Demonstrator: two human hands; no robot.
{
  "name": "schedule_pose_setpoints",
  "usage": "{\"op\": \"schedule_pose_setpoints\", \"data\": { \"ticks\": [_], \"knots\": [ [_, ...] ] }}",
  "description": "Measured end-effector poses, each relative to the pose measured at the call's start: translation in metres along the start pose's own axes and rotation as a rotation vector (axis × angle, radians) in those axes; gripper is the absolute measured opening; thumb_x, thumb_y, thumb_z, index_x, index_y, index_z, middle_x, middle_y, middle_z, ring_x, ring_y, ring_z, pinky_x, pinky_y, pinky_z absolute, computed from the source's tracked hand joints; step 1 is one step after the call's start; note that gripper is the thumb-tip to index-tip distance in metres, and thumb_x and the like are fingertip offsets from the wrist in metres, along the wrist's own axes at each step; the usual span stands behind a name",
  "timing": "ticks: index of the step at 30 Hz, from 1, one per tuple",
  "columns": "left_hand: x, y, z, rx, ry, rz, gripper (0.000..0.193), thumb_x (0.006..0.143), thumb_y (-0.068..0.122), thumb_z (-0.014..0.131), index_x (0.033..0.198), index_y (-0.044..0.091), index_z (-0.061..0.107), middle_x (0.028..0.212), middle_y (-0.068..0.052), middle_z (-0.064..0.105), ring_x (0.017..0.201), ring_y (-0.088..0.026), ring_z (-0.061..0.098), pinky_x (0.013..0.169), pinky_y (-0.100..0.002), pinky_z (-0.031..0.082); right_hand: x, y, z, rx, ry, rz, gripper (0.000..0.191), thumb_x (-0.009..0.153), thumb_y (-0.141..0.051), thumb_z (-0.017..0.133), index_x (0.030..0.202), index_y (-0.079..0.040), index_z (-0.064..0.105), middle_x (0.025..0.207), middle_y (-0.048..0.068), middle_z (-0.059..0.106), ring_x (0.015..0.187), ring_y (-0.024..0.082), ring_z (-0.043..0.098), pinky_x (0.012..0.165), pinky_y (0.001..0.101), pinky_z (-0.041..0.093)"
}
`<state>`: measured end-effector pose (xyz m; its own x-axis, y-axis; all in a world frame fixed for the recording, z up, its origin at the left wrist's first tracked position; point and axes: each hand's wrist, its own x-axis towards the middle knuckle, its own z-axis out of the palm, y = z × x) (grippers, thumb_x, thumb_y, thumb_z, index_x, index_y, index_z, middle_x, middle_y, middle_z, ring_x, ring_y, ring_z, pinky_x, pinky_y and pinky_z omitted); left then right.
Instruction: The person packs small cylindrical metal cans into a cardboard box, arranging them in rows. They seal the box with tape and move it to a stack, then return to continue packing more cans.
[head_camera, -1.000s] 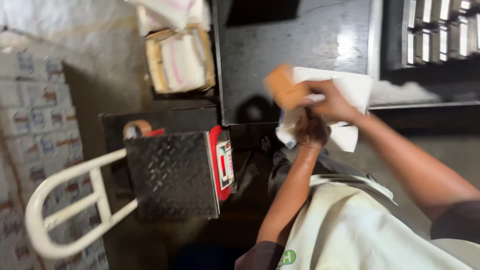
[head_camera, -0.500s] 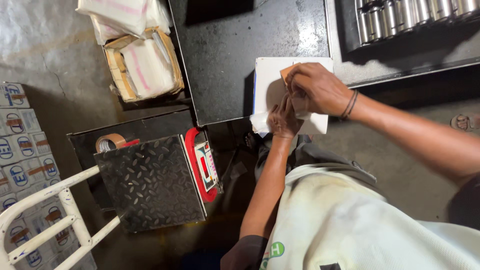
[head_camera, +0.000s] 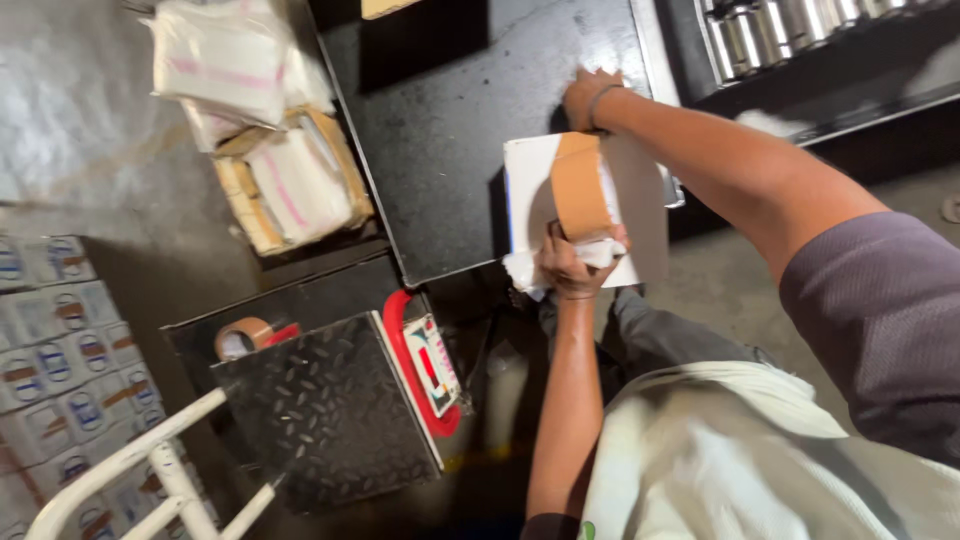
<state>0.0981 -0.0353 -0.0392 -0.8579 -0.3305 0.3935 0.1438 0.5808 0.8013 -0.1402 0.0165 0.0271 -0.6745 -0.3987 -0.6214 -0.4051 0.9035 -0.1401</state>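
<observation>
A white box (head_camera: 530, 190) rests on the near edge of a black table (head_camera: 450, 150). A strip of brown tape (head_camera: 580, 185) runs lengthwise over its top. My left hand (head_camera: 570, 265) grips the box's near end, fingers over the tape's end and some crumpled white wrap. My right hand (head_camera: 590, 95), with a band on its wrist, is closed at the box's far end where the strip leads. Whatever it holds is hidden behind the box.
Left of the table, a cardboard box of white packets (head_camera: 295, 185) sits under more packets (head_camera: 230, 60). Below are a diamond-plate platform scale (head_camera: 320, 420) with a red display (head_camera: 425, 365), a tape roll (head_camera: 245, 335), stacked cartons (head_camera: 50, 350) and a white metal handle (head_camera: 150, 470). Metal cylinders (head_camera: 780, 30) lie far right.
My right hand has moved from the box's near end to its far end, drawing the brown tape across the top. My left hand stays at the near end.
</observation>
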Motion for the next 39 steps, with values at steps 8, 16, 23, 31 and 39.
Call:
{"op": "schedule_pose_setpoints", "data": {
  "ticks": [8, 16, 23, 31, 39],
  "knots": [
    [-0.068, 0.010, -0.070, -0.828, -0.500, -0.760, 0.034, 0.092, 0.032, 0.074, 0.104, 0.007, 0.054, 0.091, -0.017, 0.070, 0.080, -0.024, 0.071, 0.070, -0.041, 0.058, -0.048, -0.026, 0.054, 0.276, 0.276, -0.174, 0.066, 0.095, -0.066, 0.048, 0.109, -0.005, 0.066, 0.087, 0.019, 0.070, 0.077, 0.035, 0.068, 0.074, 0.0502, 0.054],
    [-0.069, -0.029, 0.006, 0.329, -0.389, -0.233, 0.037, 0.090, 0.032, 0.068, 0.110, 0.002, 0.071, 0.108, -0.026, 0.071, 0.095, -0.048, 0.065, 0.081, -0.054, 0.053, -0.043, -0.023, 0.062, 0.194, 0.693, -0.369, 0.043, 0.094, -0.048, 0.061, 0.104, -0.006, 0.065, 0.086, 0.017, 0.066, 0.075, 0.033, 0.063, 0.078, 0.0478, 0.050],
    [-0.075, -0.016, -0.028, -0.187, -0.639, -1.053, 0.027, 0.086, 0.015, 0.078, 0.100, -0.008, 0.071, 0.085, -0.022, 0.071, 0.070, -0.033, 0.055, 0.057, -0.042, 0.041, -0.223, -0.057, 0.195, 0.795, 0.480, -0.658, 0.015, 0.094, -0.019, 0.072, 0.107, -0.011, 0.075, 0.094, 0.012, 0.069, 0.092, 0.026, 0.068, 0.084, 0.0401, 0.055],
    [-0.080, -0.026, -0.096, 0.279, -0.692, -0.151, 0.023, 0.074, 0.022, 0.088, 0.088, 0.007, 0.078, 0.076, -0.014, 0.070, 0.058, -0.027, 0.065, 0.048, -0.035, 0.040, -0.132, -0.060, 0.240, 0.641, 0.089, -0.151, 0.023, 0.093, -0.027, 0.073, 0.107, -0.008, 0.072, 0.097, 0.015, 0.070, 0.094, 0.032, 0.068, 0.086, 0.0431, 0.054],
    [-0.141, -0.070, -0.190, -0.383, -0.255, -1.284, 0.017, 0.093, 0.021, 0.071, 0.095, 0.004, 0.071, 0.069, -0.008, 0.065, 0.050, -0.013, 0.056, 0.043, -0.027, 0.042, -0.144, -0.143, 0.237, 0.616, 0.044, -0.355, 0.034, 0.091, -0.035, 0.074, 0.107, -0.005, 0.070, 0.099, 0.018, 0.072, 0.097, 0.037, 0.069, 0.087, 0.0461, 0.053]
  ]
}}
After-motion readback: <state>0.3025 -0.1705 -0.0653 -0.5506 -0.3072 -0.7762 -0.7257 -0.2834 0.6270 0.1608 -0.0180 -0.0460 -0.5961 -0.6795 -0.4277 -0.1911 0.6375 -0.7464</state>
